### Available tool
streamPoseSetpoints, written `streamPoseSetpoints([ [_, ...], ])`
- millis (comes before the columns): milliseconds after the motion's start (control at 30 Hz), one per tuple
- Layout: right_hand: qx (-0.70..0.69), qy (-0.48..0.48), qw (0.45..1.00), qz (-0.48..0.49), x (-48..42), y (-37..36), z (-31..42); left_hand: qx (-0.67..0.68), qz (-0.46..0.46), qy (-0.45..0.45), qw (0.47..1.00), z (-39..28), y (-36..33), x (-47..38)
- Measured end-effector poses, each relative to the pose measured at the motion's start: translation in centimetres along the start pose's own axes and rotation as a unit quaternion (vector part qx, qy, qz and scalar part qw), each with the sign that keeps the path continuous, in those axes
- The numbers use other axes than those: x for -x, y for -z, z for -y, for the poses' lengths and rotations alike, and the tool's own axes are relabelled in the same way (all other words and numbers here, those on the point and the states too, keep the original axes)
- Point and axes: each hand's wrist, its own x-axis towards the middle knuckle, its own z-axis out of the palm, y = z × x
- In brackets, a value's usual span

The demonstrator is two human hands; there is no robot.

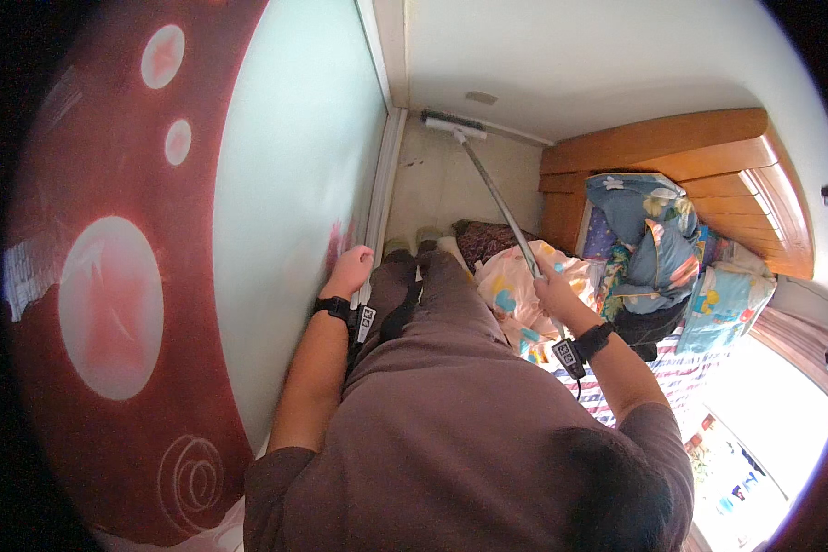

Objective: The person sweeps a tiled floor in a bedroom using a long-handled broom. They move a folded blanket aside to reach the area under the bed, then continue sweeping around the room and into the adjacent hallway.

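My right hand (555,293) is closed around the metal pole of a long-handled floor brush (504,207). The pole runs up and away to a white head with dark bristles (455,126), which lies on the pale floor (455,169) near the foot of the far wall. My left hand (352,268) is raised beside the sliding wardrobe door (297,207), its fingers curled, with nothing seen in it; whether it touches the door I cannot tell. Both wrists wear black straps with small devices.
On the right, a wooden headboard (662,148) rises behind a bed with blue floral bedding (645,238) and a light patterned cloth (517,283). A dark patterned cloth (486,241) lies near my feet. The wardrobe's track (388,165) runs along the left; a bright window (780,414) is at lower right.
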Motion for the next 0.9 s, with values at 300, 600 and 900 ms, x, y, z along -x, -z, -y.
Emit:
streamPoseSetpoints([
  [300, 0.007, 0.046, 0.999, -0.029, -4.1, -3.1, 2.1, -0.014, -0.022, -0.029, 0.999, 0.7, -0.2, -0.2],
  [600, 0.017, 0.053, 0.997, -0.050, -5.3, -4.2, 3.1, 0.003, -0.003, 0.001, 1.000, 0.2, -0.7, -0.1],
  [900, 0.033, 0.078, 0.996, -0.042, -2.5, -2.5, 0.1, -0.016, -0.001, 0.010, 1.000, 0.0, -0.5, 0.3],
])
